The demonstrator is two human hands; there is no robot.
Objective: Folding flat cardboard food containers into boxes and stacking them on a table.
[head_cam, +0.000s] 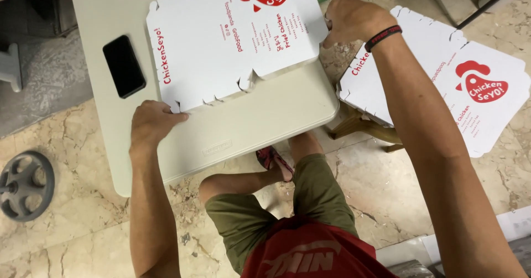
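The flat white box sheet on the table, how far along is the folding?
Barely begun. Done: nothing looks folded; the flat box sheet lies unfolded on the beige table. In hand: the left hand pinches its near corner and the right hand holds its far edge. Left: every fold, and the stack of flat sheets beside the table.

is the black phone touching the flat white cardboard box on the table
Apart. The head view shows a strip of bare table between the black phone and the left edge of the flat white cardboard box.
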